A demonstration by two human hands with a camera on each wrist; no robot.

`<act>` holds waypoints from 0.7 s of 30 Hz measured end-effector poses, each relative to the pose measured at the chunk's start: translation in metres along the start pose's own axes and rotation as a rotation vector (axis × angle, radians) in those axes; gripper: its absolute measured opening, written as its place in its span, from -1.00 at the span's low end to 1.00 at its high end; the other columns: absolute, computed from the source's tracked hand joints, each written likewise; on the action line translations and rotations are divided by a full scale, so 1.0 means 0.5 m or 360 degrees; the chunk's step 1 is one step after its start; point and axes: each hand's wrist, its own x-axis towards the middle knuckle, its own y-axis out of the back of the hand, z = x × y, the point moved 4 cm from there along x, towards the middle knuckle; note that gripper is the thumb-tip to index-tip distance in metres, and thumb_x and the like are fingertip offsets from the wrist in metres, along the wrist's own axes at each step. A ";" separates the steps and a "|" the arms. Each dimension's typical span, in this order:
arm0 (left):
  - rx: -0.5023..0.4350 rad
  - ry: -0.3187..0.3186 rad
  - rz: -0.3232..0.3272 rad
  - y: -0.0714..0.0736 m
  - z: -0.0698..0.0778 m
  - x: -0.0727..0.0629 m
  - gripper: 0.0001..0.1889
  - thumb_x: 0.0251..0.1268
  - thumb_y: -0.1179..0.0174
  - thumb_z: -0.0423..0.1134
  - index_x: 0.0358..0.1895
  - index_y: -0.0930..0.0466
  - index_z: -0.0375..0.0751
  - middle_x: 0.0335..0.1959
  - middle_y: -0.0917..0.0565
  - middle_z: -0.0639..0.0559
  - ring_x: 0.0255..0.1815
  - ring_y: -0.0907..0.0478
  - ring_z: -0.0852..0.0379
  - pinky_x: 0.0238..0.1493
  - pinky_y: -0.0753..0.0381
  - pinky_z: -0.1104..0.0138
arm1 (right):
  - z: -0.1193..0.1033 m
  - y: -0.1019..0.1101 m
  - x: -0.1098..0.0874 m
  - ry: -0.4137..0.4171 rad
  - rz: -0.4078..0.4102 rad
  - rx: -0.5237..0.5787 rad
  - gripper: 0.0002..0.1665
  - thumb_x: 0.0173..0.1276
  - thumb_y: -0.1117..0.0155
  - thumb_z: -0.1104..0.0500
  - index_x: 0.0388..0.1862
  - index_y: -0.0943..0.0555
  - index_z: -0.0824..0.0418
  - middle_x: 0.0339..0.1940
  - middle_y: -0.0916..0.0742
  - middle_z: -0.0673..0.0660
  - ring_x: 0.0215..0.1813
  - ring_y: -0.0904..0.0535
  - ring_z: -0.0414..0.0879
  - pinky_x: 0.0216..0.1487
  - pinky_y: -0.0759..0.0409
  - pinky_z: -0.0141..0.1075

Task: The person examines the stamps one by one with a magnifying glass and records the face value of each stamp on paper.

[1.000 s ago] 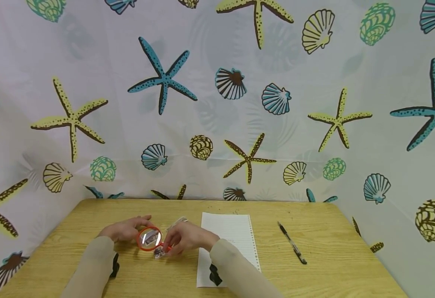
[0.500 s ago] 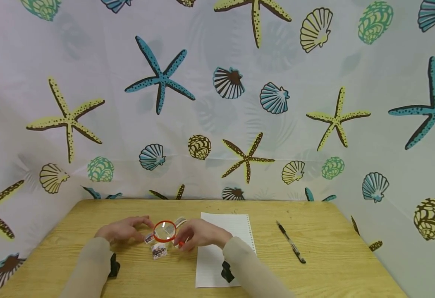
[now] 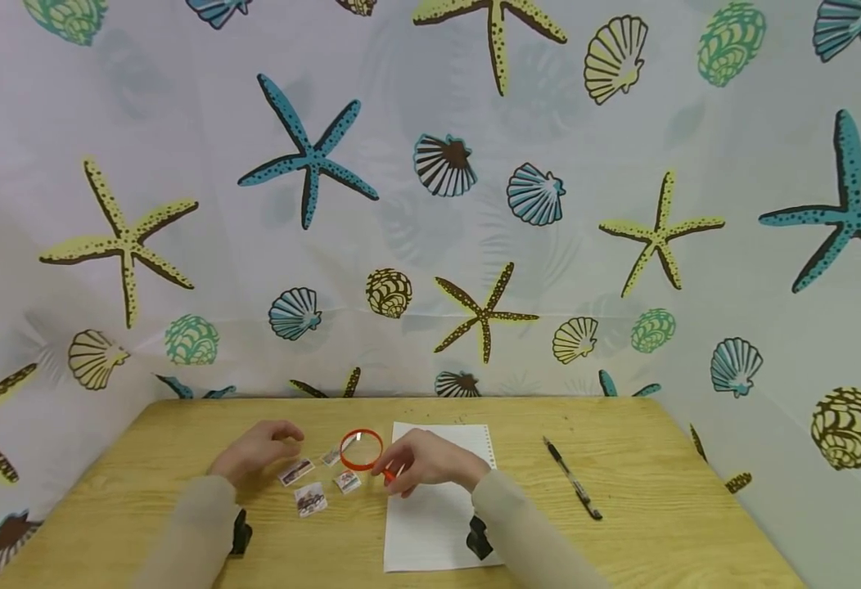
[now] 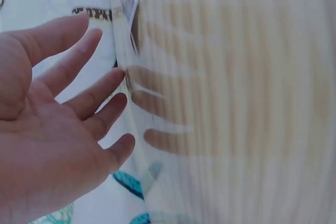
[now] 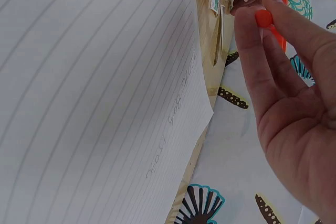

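My right hand pinches the handle of a red-rimmed magnifying glass between thumb and fingers. In the right wrist view the round orange-red handle end shows at the fingertips. The lens is held over the table, overlapping the corner of a small printed paper piece. Several more such stamp-like pieces lie nearby: one by the left hand, one in front and one below the lens. My left hand is beside them, holding nothing. Its fingers are spread and relaxed in the left wrist view.
A lined paper sheet lies under the right hand and forearm; handwriting on it shows in the right wrist view. Right of it lies a black-and-clear pen. A curtain printed with starfish and shells surrounds the wooden table.
My right hand has carried the magnifying glass rightward from over the left paper pieces toward the lined sheet, uncovering the pieces. The left hand stays near its place, slightly farther from the pieces.
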 end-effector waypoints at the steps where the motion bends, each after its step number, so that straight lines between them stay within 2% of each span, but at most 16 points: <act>1: -0.0007 -0.0010 0.0032 -0.003 0.004 0.001 -0.67 0.40 -0.10 -0.29 0.11 -0.50 -0.45 0.18 -0.51 -0.40 0.23 -0.40 -0.37 0.21 -0.40 -0.17 | 0.002 0.004 -0.005 -0.0013 0.0008 0.0009 -0.65 0.21 -0.39 0.38 0.02 -0.68 0.33 -0.35 -0.76 0.12 -0.40 -0.66 -0.20 -0.27 -0.73 -0.20; 6: -0.0070 -0.0065 0.0148 -0.022 0.032 0.008 -0.67 0.44 -0.08 -0.29 0.13 -0.48 -0.45 0.14 -0.54 -0.37 0.19 -0.45 -0.31 0.12 -0.51 -0.09 | 0.017 0.028 -0.037 -0.0084 0.0077 0.0038 -0.62 0.19 -0.43 0.36 0.02 -0.68 0.31 -0.34 -0.76 0.13 -0.37 -0.67 -0.17 -0.20 -0.73 -0.13; 12: -0.0135 -0.0085 0.0213 -0.062 0.089 0.017 -0.70 0.44 -0.10 -0.27 0.12 -0.52 -0.37 0.06 -0.61 -0.23 0.10 -0.54 -0.15 0.05 -0.57 0.02 | 0.050 0.065 -0.084 -0.0130 0.0166 0.0014 -0.63 0.20 -0.44 0.32 0.01 -0.68 0.31 -0.35 -0.77 0.12 -0.39 -0.69 -0.14 -0.19 -0.72 -0.09; 16: -0.0200 -0.0106 0.0217 -0.091 0.130 0.022 -0.74 0.42 -0.15 -0.26 0.08 -0.55 -0.28 0.04 -0.62 -0.17 0.04 -0.54 -0.05 0.01 -0.59 0.10 | 0.076 0.090 -0.114 -0.0150 0.0228 0.0004 -0.63 0.20 -0.44 0.30 0.01 -0.67 0.32 -0.34 -0.77 0.11 -0.39 -0.69 -0.14 -0.19 -0.72 -0.09; 21: -0.0212 -0.0214 0.0151 -0.135 0.175 0.037 -0.72 0.36 -0.22 -0.28 0.08 -0.56 -0.23 0.09 -0.60 -0.20 0.03 -0.55 -0.02 0.07 -0.58 0.10 | 0.103 0.116 -0.158 -0.0178 0.0304 -0.0015 -0.63 0.21 -0.43 0.30 0.01 -0.66 0.35 -0.31 -0.76 0.13 -0.40 -0.68 -0.14 -0.25 -0.72 -0.20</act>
